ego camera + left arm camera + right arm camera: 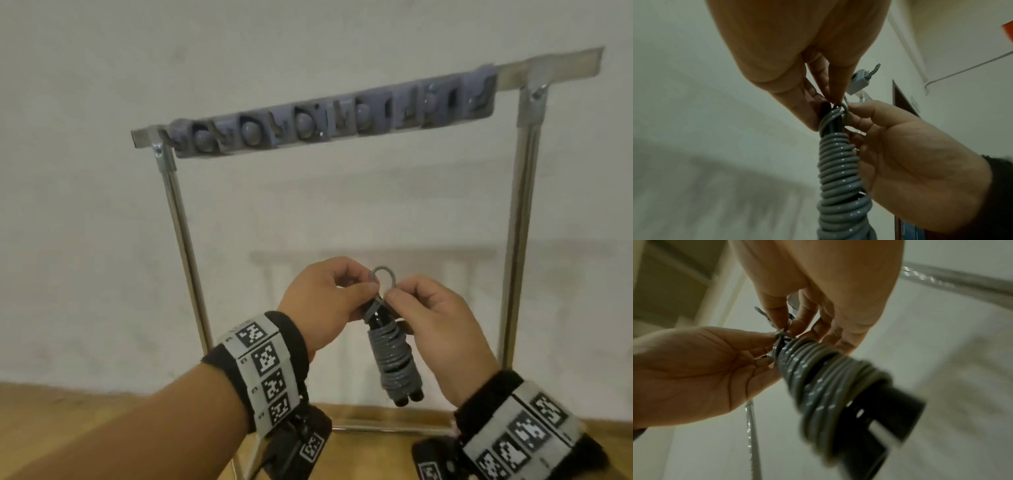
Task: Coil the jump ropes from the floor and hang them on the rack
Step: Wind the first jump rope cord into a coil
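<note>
A grey jump rope point(394, 356) is wound tightly round its two black handles and hangs upright between my hands. A small loop of rope point(383, 277) stands up at its top. My left hand point(329, 298) pinches the left side of that loop; my right hand point(424, 308) pinches the right side. In the left wrist view the coil point(840, 170) runs downward under both hands' fingertips. The right wrist view has the coil point(818, 379) and the black handle ends point(885, 415) close up. The metal rack point(520, 212) stands in front of me, its top bar above my hands.
A grey strip of hooks and clips point(329, 120) runs along the rack's top bar. The rack stands on a wooden floor point(68, 411) against a pale wall point(102, 205). Its base bar point(387, 428) lies just below the hanging coil.
</note>
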`<state>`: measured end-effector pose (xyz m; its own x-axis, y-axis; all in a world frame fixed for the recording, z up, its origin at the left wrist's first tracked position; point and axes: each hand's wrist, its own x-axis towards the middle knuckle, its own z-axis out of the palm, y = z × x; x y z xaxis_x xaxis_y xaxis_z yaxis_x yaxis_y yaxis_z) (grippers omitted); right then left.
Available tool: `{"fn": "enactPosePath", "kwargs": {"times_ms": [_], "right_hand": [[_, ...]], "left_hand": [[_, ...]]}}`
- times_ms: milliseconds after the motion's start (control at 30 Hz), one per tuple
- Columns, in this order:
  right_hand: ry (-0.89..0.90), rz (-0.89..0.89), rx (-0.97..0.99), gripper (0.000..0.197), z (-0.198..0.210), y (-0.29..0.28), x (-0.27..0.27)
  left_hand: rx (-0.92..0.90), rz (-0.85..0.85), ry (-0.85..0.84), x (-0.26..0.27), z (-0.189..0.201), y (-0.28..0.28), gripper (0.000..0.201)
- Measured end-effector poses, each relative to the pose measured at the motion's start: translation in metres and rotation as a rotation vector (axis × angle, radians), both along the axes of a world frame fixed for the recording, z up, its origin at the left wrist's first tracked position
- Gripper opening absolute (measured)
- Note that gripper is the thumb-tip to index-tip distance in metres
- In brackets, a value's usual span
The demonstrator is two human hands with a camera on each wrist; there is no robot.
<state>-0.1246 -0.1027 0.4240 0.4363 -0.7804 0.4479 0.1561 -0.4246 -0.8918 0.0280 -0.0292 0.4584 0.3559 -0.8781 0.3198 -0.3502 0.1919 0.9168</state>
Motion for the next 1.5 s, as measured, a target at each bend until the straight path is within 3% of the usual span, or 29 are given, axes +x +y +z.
{"fn": "enactPosePath", "kwargs": {"times_ms": [300, 567, 933, 1133, 1400, 1500], "right_hand": [[0.093, -0.162, -0.291, 0.014, 0.133, -0.046, -0.050], [-0.016, -0.327, -0.400, 0.013, 0.184, -0.051, -0.072], [-0.027, -0.329, -0.224, 0.019, 0.189, -0.073, -0.073], [-0.007, -0.189, -0.089, 0.019, 0.178, -0.076, -0.072], [0.101, -0.269, -0.140, 0.015, 0.157, -0.070, -0.084], [0.162, -0.290, -0.063, 0.023, 0.127, -0.063, -0.094]], "left_hand": [[-0.235, -0.136, -0.006, -0.038, 0.115, -0.052, 0.010], [-0.331, -0.169, 0.231, -0.077, 0.157, -0.076, 0.001], [-0.242, -0.101, 0.354, -0.101, 0.157, -0.096, 0.010], [-0.181, -0.062, 0.221, -0.098, 0.152, -0.100, 0.010], [-0.155, -0.125, 0.098, -0.083, 0.130, -0.081, 0.013], [-0.033, -0.083, -0.064, -0.069, 0.099, -0.067, 0.017]]}}
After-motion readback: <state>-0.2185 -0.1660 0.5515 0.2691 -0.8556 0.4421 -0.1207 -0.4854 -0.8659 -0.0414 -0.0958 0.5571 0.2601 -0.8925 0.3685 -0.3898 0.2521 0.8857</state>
